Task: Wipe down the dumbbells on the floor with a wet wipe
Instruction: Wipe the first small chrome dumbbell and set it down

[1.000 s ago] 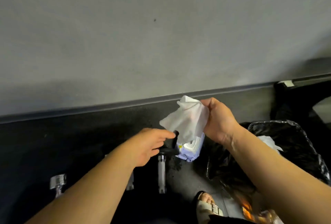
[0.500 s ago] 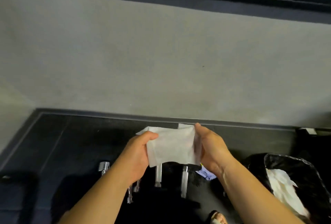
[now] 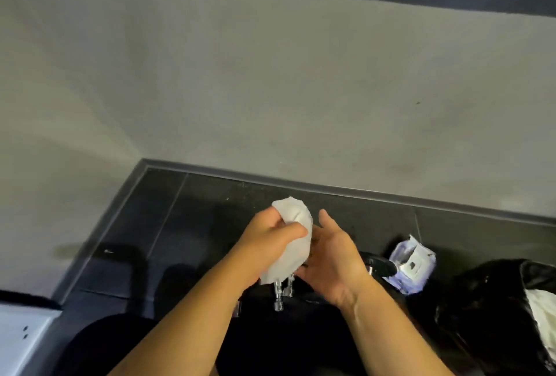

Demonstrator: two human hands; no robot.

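The step in hand looks like readying the wipe, gathering it into a pad before it goes to the metal. The left grip (image 3: 270,237) is clenched round the wet wipe (image 3: 296,243), thumb across its front. The cloth hangs bunched from the fist, held in the air above the floor (image 3: 210,204), not far from its far edge along the wall. The right grip (image 3: 334,258) is released, with fingers straight and palm turned to the wipe, just beside it; whether it touches the cloth I cannot tell.

The dumbbells (image 3: 279,294) lie on the floor right below the hands, towards the near edge. Only 2 chrome bar ends and what may be a dark disc show in the shadow, so their number is unclear. None is being wiped yet. To their right lies the wipe pack (image 3: 412,264), open, and past it a black bin bag (image 3: 481,300) with something white inside.

Next, I judge, the wipe has to come down onto a bar and wrap round it. The free grip should steady the dumbbell so it does not roll.
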